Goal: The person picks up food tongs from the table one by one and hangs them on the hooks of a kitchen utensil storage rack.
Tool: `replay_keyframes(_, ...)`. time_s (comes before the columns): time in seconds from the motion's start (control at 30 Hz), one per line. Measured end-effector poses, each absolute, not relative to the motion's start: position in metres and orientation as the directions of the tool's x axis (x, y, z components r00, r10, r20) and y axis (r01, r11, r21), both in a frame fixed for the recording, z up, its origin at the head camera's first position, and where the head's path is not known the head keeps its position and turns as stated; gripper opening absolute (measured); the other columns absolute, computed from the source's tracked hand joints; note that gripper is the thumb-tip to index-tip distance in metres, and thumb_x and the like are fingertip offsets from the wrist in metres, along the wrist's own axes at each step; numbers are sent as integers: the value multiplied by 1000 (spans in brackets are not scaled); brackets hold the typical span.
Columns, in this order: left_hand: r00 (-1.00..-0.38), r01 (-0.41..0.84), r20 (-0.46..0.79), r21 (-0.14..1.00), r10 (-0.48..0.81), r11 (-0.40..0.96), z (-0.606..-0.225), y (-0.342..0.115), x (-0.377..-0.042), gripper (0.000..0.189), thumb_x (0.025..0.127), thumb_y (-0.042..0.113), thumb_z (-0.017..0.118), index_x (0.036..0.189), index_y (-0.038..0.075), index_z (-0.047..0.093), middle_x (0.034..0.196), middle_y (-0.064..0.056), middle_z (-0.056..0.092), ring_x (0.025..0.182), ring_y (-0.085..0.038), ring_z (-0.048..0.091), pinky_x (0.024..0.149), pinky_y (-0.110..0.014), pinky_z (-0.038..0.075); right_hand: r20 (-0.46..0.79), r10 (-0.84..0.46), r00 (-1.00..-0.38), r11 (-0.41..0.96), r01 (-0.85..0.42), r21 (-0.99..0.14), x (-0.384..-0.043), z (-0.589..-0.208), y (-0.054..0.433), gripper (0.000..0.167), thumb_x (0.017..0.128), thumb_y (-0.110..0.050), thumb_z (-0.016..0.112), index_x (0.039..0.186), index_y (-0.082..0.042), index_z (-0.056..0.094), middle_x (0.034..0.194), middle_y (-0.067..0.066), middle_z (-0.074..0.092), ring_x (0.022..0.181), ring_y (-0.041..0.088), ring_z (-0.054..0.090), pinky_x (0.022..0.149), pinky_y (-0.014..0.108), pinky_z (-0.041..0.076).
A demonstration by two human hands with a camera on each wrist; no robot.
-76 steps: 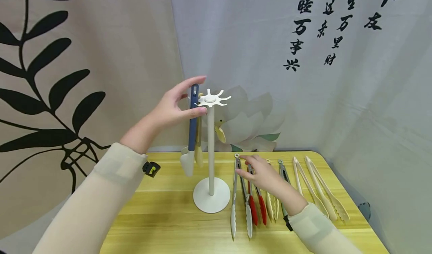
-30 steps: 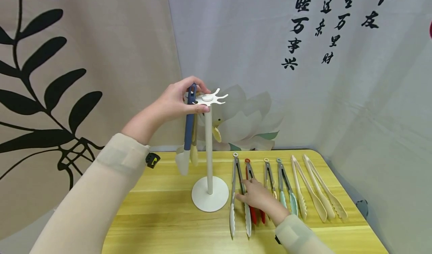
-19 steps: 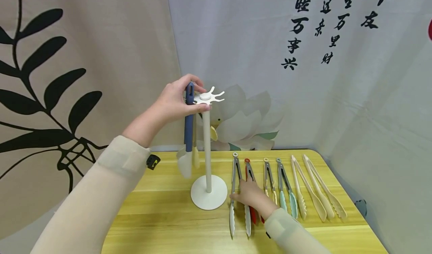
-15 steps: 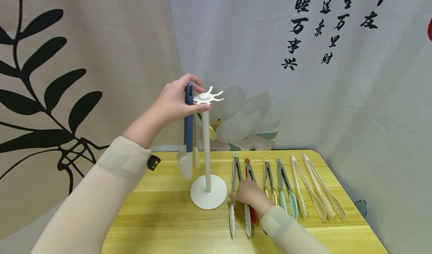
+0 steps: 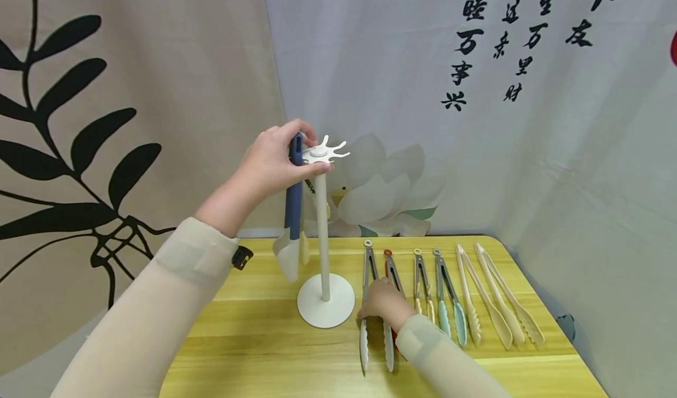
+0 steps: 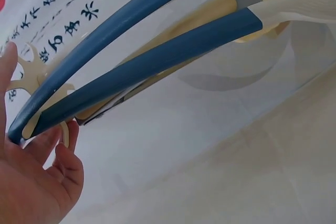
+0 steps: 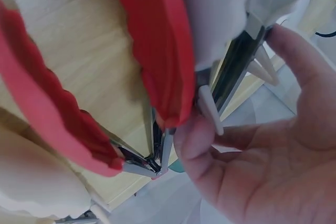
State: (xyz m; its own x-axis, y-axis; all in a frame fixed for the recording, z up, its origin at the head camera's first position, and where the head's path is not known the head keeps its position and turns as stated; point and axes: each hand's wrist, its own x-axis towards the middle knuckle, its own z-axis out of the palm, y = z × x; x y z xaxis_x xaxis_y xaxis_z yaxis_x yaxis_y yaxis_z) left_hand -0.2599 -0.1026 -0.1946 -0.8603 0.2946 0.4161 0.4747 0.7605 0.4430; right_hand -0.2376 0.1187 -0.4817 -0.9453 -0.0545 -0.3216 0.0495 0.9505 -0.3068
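My left hand (image 5: 270,160) grips the white top of the utensil stand (image 5: 322,233), thumb in front and fingers behind. Beside its palm hangs a pair of blue-handled tongs (image 5: 294,210) with pale tips; the left wrist view shows the blue tongs' two arms (image 6: 157,61) up close. Other yellowish utensils hang behind, partly hidden. Low over the table, my right hand (image 5: 385,304) holds the white-tipped tongs (image 5: 364,348) around the middle, thumb at one arm and fingers at the other. The red-tipped tongs (image 7: 163,51) lie right beside, mostly covered by that hand in the head view.
To the right on the wooden table (image 5: 254,351) lie cream-tipped tongs (image 5: 420,280), mint-tipped tongs (image 5: 449,298) and two pairs of all-cream tongs (image 5: 483,298) (image 5: 510,295). A printed cloth (image 5: 381,63) hangs behind the table.
My right hand has moved from the ring ends of the tongs down to the middle of the white-tipped pair. My left fingers have closed around the stand's top, which has turned slightly.
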Motion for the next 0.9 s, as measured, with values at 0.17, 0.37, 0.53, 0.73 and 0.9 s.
replay_keyframes(0.17, -868, 451, 419, 434, 269, 780, -195, -101, -256, 54, 71, 54, 76, 110, 24, 55, 102, 0, 58, 90, -20, 47, 70, -34, 42, -322, -35, -946, 954, 64, -292, -237, -481, 114, 89, 63, -37, 86, 121, 17, 46, 124, 32, 43, 84, 38, 60, 73, 45, 53)
replay_keyframes(0.37, -876, 412, 425, 417, 227, 810, -195, -98, -252, 53, 70, 58, 74, 107, 26, 54, 90, -4, 54, 87, -21, 46, 67, -34, 40, -349, 0, -937, 968, 87, -233, -238, -479, 109, 94, 65, -41, 84, 128, 15, 43, 126, 31, 41, 93, 43, 57, 77, 46, 52)
replay_keyframes(0.53, -873, 390, 448, 401, 194, 829, -197, -94, -247, 53, 71, 61, 72, 105, 26, 53, 87, -4, 53, 86, -21, 46, 64, -35, 39, -336, -13, -942, 968, 72, -240, -239, -482, 109, 95, 64, -39, 85, 129, 15, 41, 122, 30, 42, 89, 40, 57, 75, 45, 52)
replay_keyframes(0.73, -875, 391, 446, 425, 187, 816, -198, -91, -243, 54, 71, 61, 72, 105, 23, 52, 85, -5, 52, 86, -22, 44, 64, -35, 39, -340, -8, -940, 955, 93, -281, -240, -486, 108, 99, 61, -35, 86, 132, 14, 38, 117, 28, 40, 73, 32, 55, 67, 42, 52)
replay_keyframes(0.9, -880, 436, 403, 470, 253, 768, -195, -97, -246, 59, 70, 61, 73, 111, 24, 53, 100, -5, 55, 103, -21, 42, 74, -37, 43, -340, -15, -940, 958, 83, -274, -239, -487, 108, 101, 64, -35, 84, 136, 13, 33, 123, 30, 38, 73, 32, 55, 68, 43, 51)
